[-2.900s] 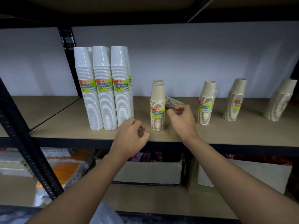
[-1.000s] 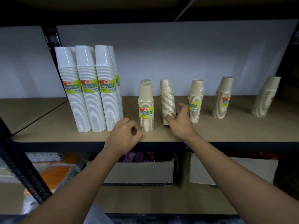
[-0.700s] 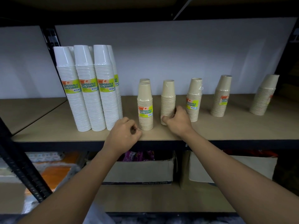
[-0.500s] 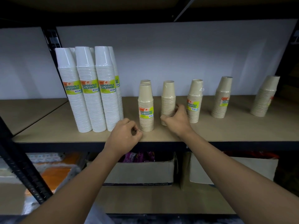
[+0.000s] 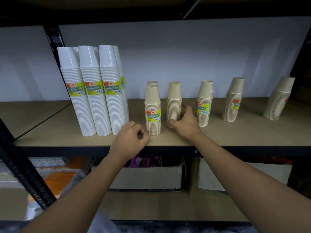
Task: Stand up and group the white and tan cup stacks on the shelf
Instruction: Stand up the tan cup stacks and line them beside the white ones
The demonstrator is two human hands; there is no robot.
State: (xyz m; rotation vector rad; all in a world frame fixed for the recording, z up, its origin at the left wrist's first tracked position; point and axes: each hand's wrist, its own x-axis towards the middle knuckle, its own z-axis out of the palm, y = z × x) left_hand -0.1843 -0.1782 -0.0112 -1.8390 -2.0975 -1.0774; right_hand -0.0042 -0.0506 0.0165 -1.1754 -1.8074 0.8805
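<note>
Several tall white cup stacks (image 5: pixel 94 91) with green labels stand close together at the left of the shelf (image 5: pixel 235 135). Just right of them a tan cup stack (image 5: pixel 152 105) stands upright, a second one directly behind it. My right hand (image 5: pixel 184 122) wraps the bottom of the neighbouring upright tan stack (image 5: pixel 174 100), thumb at its front, fingers round its right side. Three more tan stacks (image 5: pixel 204 100) (image 5: pixel 233 98) (image 5: pixel 280 98) stand apart further right, the last one leaning. My left hand (image 5: pixel 130 140) is a loose fist on the shelf's front edge, holding nothing.
A black metal upright (image 5: pixel 21 165) crosses the lower left. Below the shelf sit cardboard boxes (image 5: pixel 146 179) (image 5: pixel 244 177) and wrapped packs (image 5: pixel 55 175). A white wall backs the shelf, and another shelf board lies overhead.
The tan stack that lay on its side behind the front one now stands upright, set there by my right hand and slid closer to the labelled stack. My left hand has stayed put.
</note>
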